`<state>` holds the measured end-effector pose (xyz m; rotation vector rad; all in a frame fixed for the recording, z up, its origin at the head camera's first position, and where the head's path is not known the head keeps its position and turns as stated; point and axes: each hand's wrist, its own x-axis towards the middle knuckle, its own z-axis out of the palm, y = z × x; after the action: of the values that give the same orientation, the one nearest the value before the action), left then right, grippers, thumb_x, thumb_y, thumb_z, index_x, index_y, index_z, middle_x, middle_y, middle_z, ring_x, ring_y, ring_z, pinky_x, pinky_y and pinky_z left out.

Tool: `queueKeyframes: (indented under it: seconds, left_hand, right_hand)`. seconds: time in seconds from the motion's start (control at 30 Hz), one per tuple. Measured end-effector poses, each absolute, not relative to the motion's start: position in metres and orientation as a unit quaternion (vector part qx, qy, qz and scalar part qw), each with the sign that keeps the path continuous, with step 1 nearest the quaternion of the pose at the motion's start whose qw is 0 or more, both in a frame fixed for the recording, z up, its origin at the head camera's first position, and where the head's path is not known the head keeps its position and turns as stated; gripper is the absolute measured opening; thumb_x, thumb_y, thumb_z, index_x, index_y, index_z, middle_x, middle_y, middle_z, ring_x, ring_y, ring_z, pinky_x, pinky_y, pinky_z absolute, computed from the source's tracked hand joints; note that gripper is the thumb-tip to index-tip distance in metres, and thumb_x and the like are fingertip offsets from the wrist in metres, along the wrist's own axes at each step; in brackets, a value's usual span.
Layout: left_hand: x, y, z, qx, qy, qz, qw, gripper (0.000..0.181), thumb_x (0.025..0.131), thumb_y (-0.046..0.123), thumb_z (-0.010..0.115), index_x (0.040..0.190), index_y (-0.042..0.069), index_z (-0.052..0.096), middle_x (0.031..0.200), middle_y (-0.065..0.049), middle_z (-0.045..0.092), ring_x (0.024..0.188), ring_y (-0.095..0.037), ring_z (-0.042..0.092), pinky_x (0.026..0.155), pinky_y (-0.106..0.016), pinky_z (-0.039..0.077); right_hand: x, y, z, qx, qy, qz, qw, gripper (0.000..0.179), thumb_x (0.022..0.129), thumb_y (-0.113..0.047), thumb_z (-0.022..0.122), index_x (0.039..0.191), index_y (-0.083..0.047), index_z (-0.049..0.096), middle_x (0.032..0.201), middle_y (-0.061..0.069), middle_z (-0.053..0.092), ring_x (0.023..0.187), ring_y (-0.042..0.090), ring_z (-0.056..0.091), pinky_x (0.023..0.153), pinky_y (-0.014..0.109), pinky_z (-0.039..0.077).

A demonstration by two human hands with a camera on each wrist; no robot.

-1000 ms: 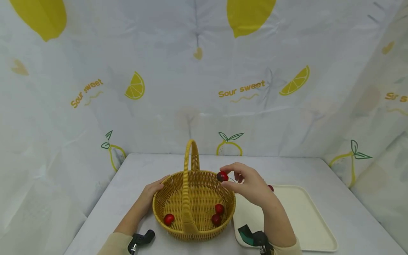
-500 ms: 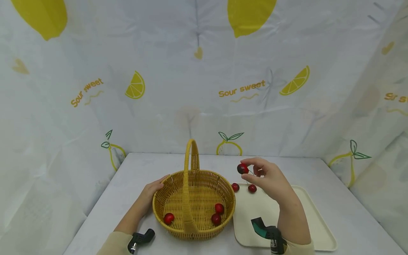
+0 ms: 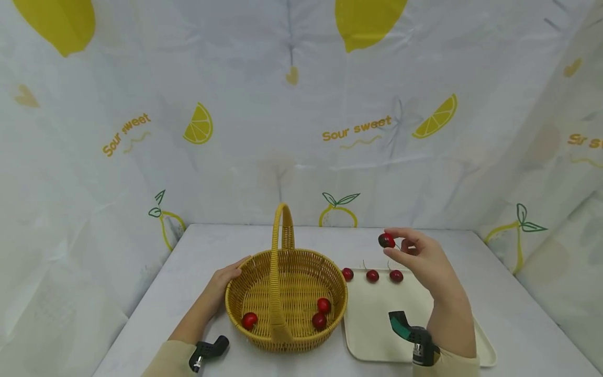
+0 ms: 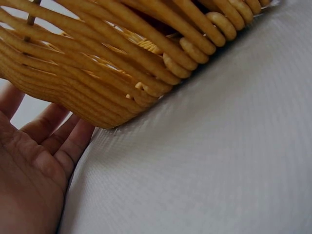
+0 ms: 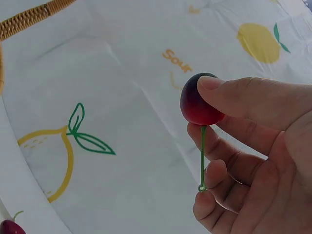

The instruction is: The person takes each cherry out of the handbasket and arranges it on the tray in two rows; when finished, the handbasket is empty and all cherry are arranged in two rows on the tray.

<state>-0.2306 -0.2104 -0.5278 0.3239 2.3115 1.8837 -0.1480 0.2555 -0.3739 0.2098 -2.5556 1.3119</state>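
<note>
My right hand (image 3: pixel 426 259) pinches a dark red cherry (image 3: pixel 387 240) between thumb and fingers, above the tray's back edge. In the right wrist view, the held cherry (image 5: pixel 197 105) has its green stem (image 5: pixel 202 158) hanging down. My left hand (image 3: pixel 223 283) rests against the left side of a woven basket (image 3: pixel 240 337) with a tall handle. Its fingers (image 4: pixel 75 141) lie fairly straight along the basket's outer wall (image 4: pixel 97 68) in the left wrist view; the thumb is hidden there. Inside the basket are a red cherry (image 3: pixel 249 320) at left and two cherries (image 3: pixel 323 305) at right.
A cream tray (image 3: pixel 377 330) lies right of the basket, partly under my right forearm. Along its back edge sit three cherries (image 3: pixel 372 276) in a row, the leftmost beside the basket rim. Behind the white table (image 3: pixel 226 238) hangs a lemon-printed cloth (image 3: pixel 245 173).
My right hand has moved rightward from over the basket's rim, carrying the cherry past the tray's back edge. The cherries in the row there have come into view. My left hand has stayed still.
</note>
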Motion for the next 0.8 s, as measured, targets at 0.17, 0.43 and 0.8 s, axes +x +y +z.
queueKeyframes:
  seconds: [0.17, 0.43, 0.8]
  left_hand:
    - [-0.233, -0.211, -0.529, 0.114, 0.766, 0.629, 0.070, 0.049, 0.105, 0.030, 0.045, 0.152, 0.019, 0.052, 0.156, 0.004, 0.047, 0.150, -0.018, 0.032, 0.122, -0.041, 0.018]
    - [-0.232, -0.210, -0.532, 0.105, 0.766, 0.631, 0.070, 0.049, 0.106, 0.034, 0.046, 0.152, 0.019, 0.052, 0.155, 0.004, 0.048, 0.150, -0.020, 0.033, 0.123, -0.044, 0.020]
    - [-0.234, -0.211, -0.528, 0.116, 0.764, 0.630, 0.074, 0.050, 0.105, 0.032, 0.046, 0.153, 0.020, 0.052, 0.157, 0.003, 0.045, 0.151, -0.020, 0.031, 0.123, -0.042, 0.018]
  right_hand:
    - [-0.153, 0.271, -0.383, 0.038, -0.893, 0.429, 0.134, 0.051, 0.095, -0.027, 0.075, 0.142, -0.011, 0.061, 0.093, 0.010, 0.049, 0.081, 0.022, 0.049, 0.054, 0.029, 0.037]
    - [-0.162, 0.288, -0.404, -0.018, -0.905, 0.408, 0.117, 0.056, 0.098, -0.029, 0.072, 0.146, -0.008, 0.056, 0.106, 0.014, 0.052, 0.094, 0.026, 0.045, 0.059, 0.031, 0.039]
    - [-0.174, 0.309, -0.433, -0.091, -0.912, 0.391, 0.078, 0.053, 0.099, -0.019, 0.066, 0.147, -0.001, 0.052, 0.144, 0.028, 0.046, 0.112, 0.042, 0.043, 0.079, 0.049, 0.048]
